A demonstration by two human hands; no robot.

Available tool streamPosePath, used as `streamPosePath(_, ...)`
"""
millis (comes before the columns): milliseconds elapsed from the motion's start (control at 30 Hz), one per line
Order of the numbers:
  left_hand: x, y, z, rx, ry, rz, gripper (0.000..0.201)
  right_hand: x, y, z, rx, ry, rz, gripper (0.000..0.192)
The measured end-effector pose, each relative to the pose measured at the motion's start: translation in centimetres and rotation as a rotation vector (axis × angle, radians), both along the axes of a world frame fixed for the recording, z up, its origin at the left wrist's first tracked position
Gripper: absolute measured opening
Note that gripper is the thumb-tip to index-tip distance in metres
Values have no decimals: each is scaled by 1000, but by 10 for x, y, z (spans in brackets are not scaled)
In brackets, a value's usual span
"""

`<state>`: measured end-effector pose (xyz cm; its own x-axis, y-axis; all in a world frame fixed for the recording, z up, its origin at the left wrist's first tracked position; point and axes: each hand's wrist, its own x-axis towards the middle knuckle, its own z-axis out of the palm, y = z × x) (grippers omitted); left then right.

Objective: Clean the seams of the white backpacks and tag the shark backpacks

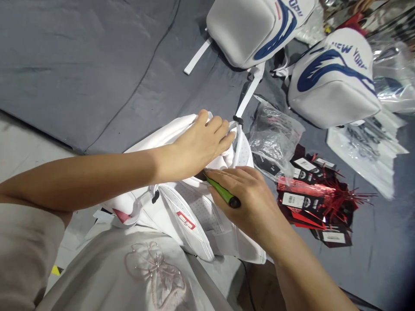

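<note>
A white backpack with a red label lies across my lap and the table's edge, its straps and padded panels folded about. My left hand reaches over it, fingers curled on the bunched white fabric near the top. In my right hand is a slim tool with a green and black handle. Its working end points into the backpack close under my left hand and is hidden, so its kind does not show. Above my hands, a white strap with a black buckle runs up the table.
Two white backpacks with blue designs stand at the back right. Nearer are a clear plastic bag, a pile of red and black tags and flat white plastic packaging. The grey-covered table has a dark seam.
</note>
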<state>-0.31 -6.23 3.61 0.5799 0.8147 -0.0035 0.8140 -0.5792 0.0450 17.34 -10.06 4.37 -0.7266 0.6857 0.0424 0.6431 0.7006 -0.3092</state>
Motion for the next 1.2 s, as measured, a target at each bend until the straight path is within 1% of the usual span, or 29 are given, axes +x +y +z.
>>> streamPosePath(100, 0, 1, -1, 1, -10, -3, 82, 0, 0, 0, -2, 25, 0, 22)
streamPosePath(233, -2, 1, -2, 9, -3, -28, 81, 0, 0, 0, -6, -22, -23, 20)
streamPosePath(333, -3, 1, -3, 14, -24, -25, 82, -2, -2, 2, 7, 1, -26, 21)
streamPosePath(467, -3, 1, 1, -18, -1, -20, 85, -5, -4, 5, 35, -77, -52, 21)
streamPosePath(567, -4, 0, 4, -23, 32, -35, 84, -6, -5, 6, 19, -58, -36, 22)
streamPosePath(667, -4, 0, 4, -8, 43, -43, 85, -6, -6, 5, 46, -77, -75, 18)
streamPosePath(733, -4, 0, 4, 13, 58, -38, 85, -6, -7, 4, 50, -64, -62, 17)
streamPosePath(800, -4, 0, 3, 28, 82, -34, 84, -6, -9, 3, 51, -36, -57, 18)
streamPosePath(900, -3, 0, 3, 46, 108, -32, 82, -6, -11, 1, 73, -40, -95, 17)
streamPosePath(1033, -2, -2, 4, 28, 87, -18, 76, -7, -13, 0, 105, -25, -97, 17)
streamPosePath(1133, -2, 0, 6, 15, 96, -32, 75, -8, -14, 0, 114, -31, -129, 14)
streamPosePath(1200, -4, 4, 12, -4, 142, -64, 81, -7, -16, 0, 81, -5, -151, 16)
